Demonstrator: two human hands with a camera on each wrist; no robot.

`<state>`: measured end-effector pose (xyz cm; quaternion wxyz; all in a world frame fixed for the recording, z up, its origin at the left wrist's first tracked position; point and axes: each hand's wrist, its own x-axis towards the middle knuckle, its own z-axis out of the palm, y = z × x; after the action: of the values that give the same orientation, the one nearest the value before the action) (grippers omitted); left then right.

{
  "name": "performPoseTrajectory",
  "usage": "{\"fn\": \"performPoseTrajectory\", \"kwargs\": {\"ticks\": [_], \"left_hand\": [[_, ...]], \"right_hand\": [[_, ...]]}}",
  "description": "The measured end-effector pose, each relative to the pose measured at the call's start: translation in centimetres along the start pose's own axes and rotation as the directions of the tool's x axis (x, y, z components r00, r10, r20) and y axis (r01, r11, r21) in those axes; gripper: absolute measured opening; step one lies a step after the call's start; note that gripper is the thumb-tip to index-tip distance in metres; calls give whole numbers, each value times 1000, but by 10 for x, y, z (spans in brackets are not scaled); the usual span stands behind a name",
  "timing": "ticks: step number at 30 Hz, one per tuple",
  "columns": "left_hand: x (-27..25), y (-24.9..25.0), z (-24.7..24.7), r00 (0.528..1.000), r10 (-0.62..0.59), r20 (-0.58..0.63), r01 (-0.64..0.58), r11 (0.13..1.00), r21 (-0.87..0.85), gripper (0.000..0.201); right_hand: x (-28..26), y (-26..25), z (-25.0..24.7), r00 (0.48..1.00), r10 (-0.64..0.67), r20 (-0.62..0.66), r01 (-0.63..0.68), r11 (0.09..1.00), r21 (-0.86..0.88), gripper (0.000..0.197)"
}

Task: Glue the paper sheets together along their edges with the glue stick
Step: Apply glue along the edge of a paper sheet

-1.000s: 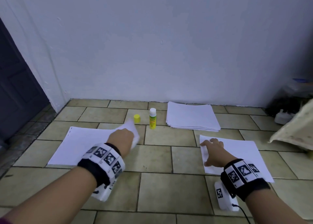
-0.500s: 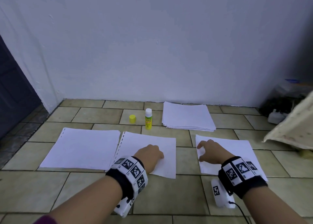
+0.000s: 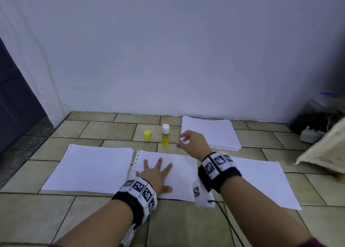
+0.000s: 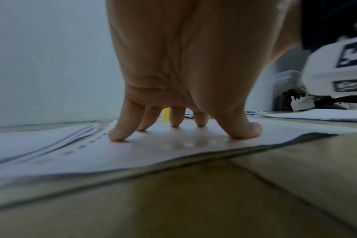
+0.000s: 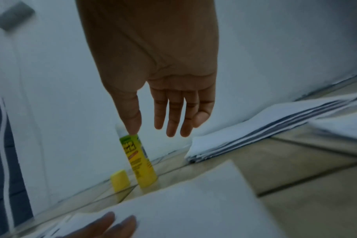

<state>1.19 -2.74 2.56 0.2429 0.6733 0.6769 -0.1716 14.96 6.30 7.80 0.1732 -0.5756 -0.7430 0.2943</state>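
Head view: the left hand (image 3: 155,175), curled on the middle sheet (image 3: 179,174) half a second ago, now presses it flat with fingers spread. The right hand (image 3: 192,143) has left the right sheet (image 3: 261,179) and hovers loosely open, holding nothing, with the uncapped glue stick (image 3: 165,135) upright just left of its fingertips and the yellow cap (image 3: 147,135) beyond.

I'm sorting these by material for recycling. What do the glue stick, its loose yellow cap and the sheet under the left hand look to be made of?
Glue stick: seems smooth plastic, with a glossy printed yellow-green label.
Yellow cap: likely the same moulded plastic, one even colour.
Sheet: thin matte white paper; its near edge ripples off the floor and small holes line one side.
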Motion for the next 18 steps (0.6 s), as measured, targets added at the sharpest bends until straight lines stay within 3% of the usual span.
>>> {"fn": "performPoseTrajectory", "kwargs": {"ticks": [5,10,12,15,18], "left_hand": [[4,0,2,1000,-16,14,16,999,33,80],[6,-2,2,1000,-12,25,11,997,70,81],[6,-3,2,1000,-9,27,7,997,72,82],[5,-5,1,1000,8,24,-10,998,69,83],[4,-4,-1,1000,7,15,-8,998,70,84]], "right_hand": [[31,-24,27,998,48,45,-54,987,153,62],[42,-27,31,998,24,53,-24,1000,12,39],[39,-24,23,998,24,59,-27,998,54,34],[25,-17,-6,980,55,190,-72,994,86,34],[7,-5,-41,940,142,312,-112,988,-111,35]]}}
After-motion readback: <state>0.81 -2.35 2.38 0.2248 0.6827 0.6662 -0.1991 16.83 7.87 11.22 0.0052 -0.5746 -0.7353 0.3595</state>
